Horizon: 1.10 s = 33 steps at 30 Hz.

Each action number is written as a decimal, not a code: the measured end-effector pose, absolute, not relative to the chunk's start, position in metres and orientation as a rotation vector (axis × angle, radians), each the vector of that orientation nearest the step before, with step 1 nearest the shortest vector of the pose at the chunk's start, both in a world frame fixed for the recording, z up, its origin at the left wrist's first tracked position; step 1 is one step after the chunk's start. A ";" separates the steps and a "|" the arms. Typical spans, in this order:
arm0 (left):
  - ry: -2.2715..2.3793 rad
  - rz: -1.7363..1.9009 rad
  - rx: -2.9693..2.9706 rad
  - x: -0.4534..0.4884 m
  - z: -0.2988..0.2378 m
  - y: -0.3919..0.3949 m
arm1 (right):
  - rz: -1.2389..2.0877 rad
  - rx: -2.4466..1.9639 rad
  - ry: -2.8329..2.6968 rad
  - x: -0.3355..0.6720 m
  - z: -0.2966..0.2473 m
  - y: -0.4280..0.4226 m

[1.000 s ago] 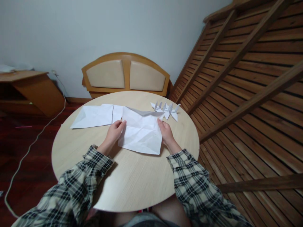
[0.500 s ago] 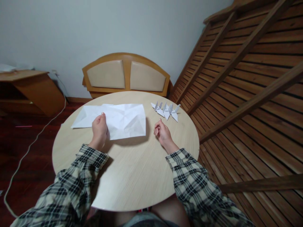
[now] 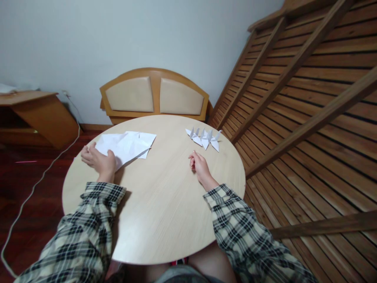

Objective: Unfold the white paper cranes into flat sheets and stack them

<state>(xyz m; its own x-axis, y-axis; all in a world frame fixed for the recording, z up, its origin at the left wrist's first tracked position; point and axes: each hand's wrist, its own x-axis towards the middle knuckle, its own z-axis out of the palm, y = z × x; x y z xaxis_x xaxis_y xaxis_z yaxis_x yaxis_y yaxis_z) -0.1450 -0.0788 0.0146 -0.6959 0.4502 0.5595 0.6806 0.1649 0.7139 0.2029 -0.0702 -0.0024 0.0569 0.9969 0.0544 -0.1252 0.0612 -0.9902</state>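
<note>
My left hand [image 3: 101,160] is at the left of the round table, its thumb and fingers apart, touching the left edge of a creased white paper sheet [image 3: 125,143]. That sheet lies over another white sheet [image 3: 144,155], whose corner shows beneath it; the near edge of the top one looks slightly raised. My right hand [image 3: 200,167] rests on the right side, fingers curled in; nothing shows in it. Just beyond it stand three folded white paper cranes [image 3: 205,138], close together in a row.
The round pale wooden table [image 3: 165,204] is in front of me. Behind it stands a padded headboard [image 3: 156,94] against the wall. A slatted wooden panel [image 3: 294,129] leans on the right. At left are a wooden desk [image 3: 38,114] and a white cable [image 3: 38,181] on the floor.
My left hand has moved left with the creased sheet, laid it over the other paper, and its fingers have opened. My right hand stays curled in about the same place.
</note>
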 end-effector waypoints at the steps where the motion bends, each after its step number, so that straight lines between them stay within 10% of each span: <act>1: -2.190 -1.532 -1.179 -0.141 0.016 -0.079 | 1.097 -1.133 -1.160 0.205 -0.006 -0.068; 15: -1.507 -1.405 -2.520 -0.022 0.003 -0.099 | -0.318 -1.811 -1.782 0.249 -0.012 0.012; 33: -1.810 -1.918 -2.387 -0.009 -0.010 -0.090 | 0.547 -0.995 -1.669 0.203 -0.012 -0.036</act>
<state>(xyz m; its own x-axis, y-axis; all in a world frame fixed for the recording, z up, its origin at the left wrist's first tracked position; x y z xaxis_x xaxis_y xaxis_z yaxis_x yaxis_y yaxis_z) -0.0086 -0.0903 -0.0099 -0.0528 0.8715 0.4875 0.4364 -0.4190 0.7962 0.2034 -0.0364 -0.0116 -0.0844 0.8283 0.5539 0.3401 0.5464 -0.7653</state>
